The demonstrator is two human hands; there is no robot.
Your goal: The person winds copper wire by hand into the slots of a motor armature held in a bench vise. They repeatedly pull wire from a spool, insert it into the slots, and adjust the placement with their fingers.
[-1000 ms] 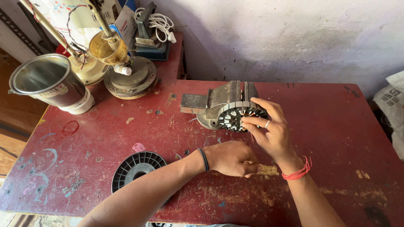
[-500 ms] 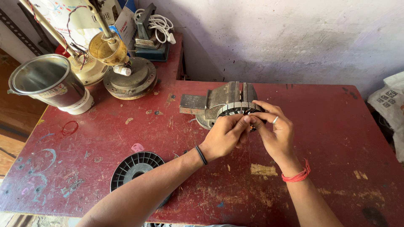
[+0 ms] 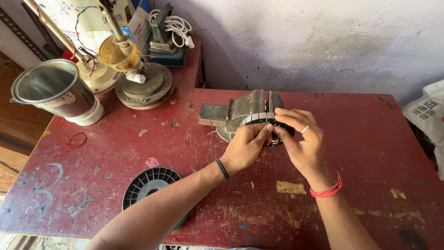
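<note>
My left fingers and right fingers meet at the front of the stator, pinched together on something small at its face; what sits between the tips is too small to tell. My left hand comes in from below-left with a black band at the wrist, and my right hand arches over from the right, a ring on one finger and a red thread at the wrist. The stator, a dark ring with a banded metal rim, is clamped in the vise, which stands near the back edge of the worktop, about midway along it.

The worktop is painted dark red, much scratched and chipped, with a pale bare patch near my right forearm and smears of blue paint toward the left corner. A black spool lies flat at the front, beside my left forearm. At the far left a steel jar stands at the edge, and behind it a round motor housing with a brass-coloured part above. Behind everything runs a whitewashed wall, stained and uneven. A white bag shows at the right edge.
</note>
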